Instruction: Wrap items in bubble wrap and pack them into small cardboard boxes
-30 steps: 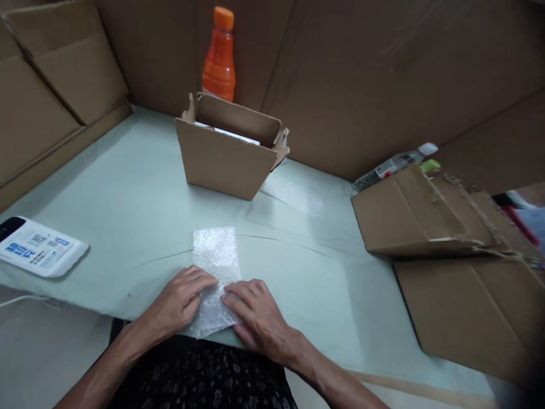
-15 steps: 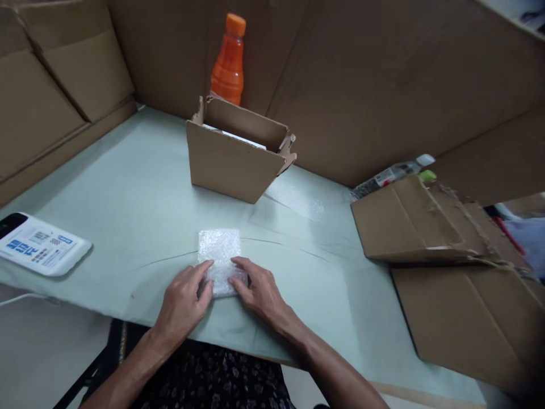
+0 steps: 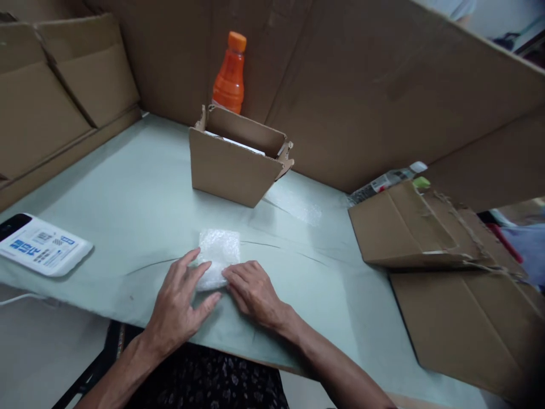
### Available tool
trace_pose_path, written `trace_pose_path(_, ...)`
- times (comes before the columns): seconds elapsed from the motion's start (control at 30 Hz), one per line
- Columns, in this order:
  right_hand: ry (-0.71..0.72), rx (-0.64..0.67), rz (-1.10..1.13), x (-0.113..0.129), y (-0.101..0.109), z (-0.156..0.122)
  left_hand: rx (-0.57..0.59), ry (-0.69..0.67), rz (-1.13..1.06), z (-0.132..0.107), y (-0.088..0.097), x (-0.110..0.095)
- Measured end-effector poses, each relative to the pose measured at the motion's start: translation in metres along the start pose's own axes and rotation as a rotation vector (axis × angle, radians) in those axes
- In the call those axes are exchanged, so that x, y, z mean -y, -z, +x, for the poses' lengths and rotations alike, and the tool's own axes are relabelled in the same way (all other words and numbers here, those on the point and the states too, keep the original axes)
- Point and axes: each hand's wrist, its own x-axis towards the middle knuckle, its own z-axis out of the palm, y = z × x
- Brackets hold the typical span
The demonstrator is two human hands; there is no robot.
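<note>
A small, roughly square packet of clear bubble wrap (image 3: 222,247) lies flat near the front edge of the pale green cloth-like surface (image 3: 123,165), between the person's two bare hands. The left hand (image 3: 183,298) is beside its left edge with the grip apart, the fingers spread and the thumb stretched out in front of the packet's near edge. The right hand (image 3: 258,292) has its fingers drawn together and its fingertips on the packet's lower right corner; its thumb is mostly hidden, so I cannot tell whether that grip is clamped on the wrap or only pressing. Beyond the packet stands an open-topped brown cardboard box (image 3: 232,167) with rough-edged flaps, a flat white item (image 3: 238,144) showing inside it, and behind it an upright orange bottle with an orange cap (image 3: 230,82). To the right of the box a clear strip of bubble wrap (image 3: 300,207) lies flat. A white printed pouch with a black end (image 3: 49,245) (its lettering is too blurred to read) rests at the far left, while brown cardboard boxes (image 3: 402,227) sit at the right, a clear plastic bottle with a white cap (image 3: 381,183) leaning behind them.
</note>
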Motion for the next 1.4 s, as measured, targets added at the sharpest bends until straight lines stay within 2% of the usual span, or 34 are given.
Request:
trace_pose_path(0.1, -0.112, 0.072, 0.17, 0.0, 0.012, 0.004, 0.064, -0.059, -0.056, -0.003, 0.005, 0.0)
trace_pose_path(0.23, -0.3, 0.193, 0.412, 0.004, 0.025, 0.008, 0.123, 0.026, -0.102, -0.004, 0.0, 0.006)
trace_pose_path(0.3, -0.334, 0.129, 0.335, 0.003, 0.023, 0.012, 0.127, 0.069, -0.04, -0.001, -0.003, 0.01)
trace_pose_path(0.4, -0.339, 0.001, 0.106, -0.004, 0.014, 0.021, 0.133, 0.102, 0.101, 0.007, -0.008, 0.014)
trace_pose_path(0.53, -0.31, 0.015, 0.047, -0.013, -0.002, 0.027, 0.144, 0.152, 0.181, 0.013, -0.012, 0.02)
trace_pose_path(0.67, -0.254, -0.025, 0.2, -0.01, -0.011, 0.019, 0.131, 0.191, 0.029, 0.006, -0.01, 0.025)
trace_pose_path(0.83, -0.188, -0.044, 0.44, -0.002, -0.009, 0.011, 0.244, 0.365, -0.338, 0.003, -0.001, 0.026)
trace_pose_path(0.9, -0.24, -0.079, 0.521, -0.004, -0.005, 0.011, 0.263, 0.427, -0.449, 0.005, -0.001, 0.025)
trace_pose_path(1.03, -0.475, -0.111, 0.812, -0.014, 0.003, 0.007, 0.146, 0.517, -0.486, 0.009, -0.011, 0.026)
trace_pose_path(1.1, -0.54, -0.105, 0.939, -0.02, 0.003, 0.004, 0.132, 0.543, -0.482, 0.009, -0.02, 0.028)
trace_pose_path(1.2, -0.577, -0.126, 0.938, -0.025, 0.002, 0.001, 0.175, 0.51, -0.456, 0.013, -0.03, 0.031)
trace_pose_path(1.27, -0.583, -0.156, 0.878, -0.029, 0.004, 0.002, 0.17, 0.439, -0.389, 0.023, -0.03, 0.031)
trace_pose_path(1.33, -0.572, -0.183, 0.809, -0.033, 0.014, 0.006, 0.104, 0.328, -0.28, 0.043, -0.021, 0.028)
trace_pose_path(1.4, -0.537, -0.223, 0.732, -0.037, 0.036, 0.011, -0.011, 0.182, -0.144, 0.073, -0.004, 0.02)
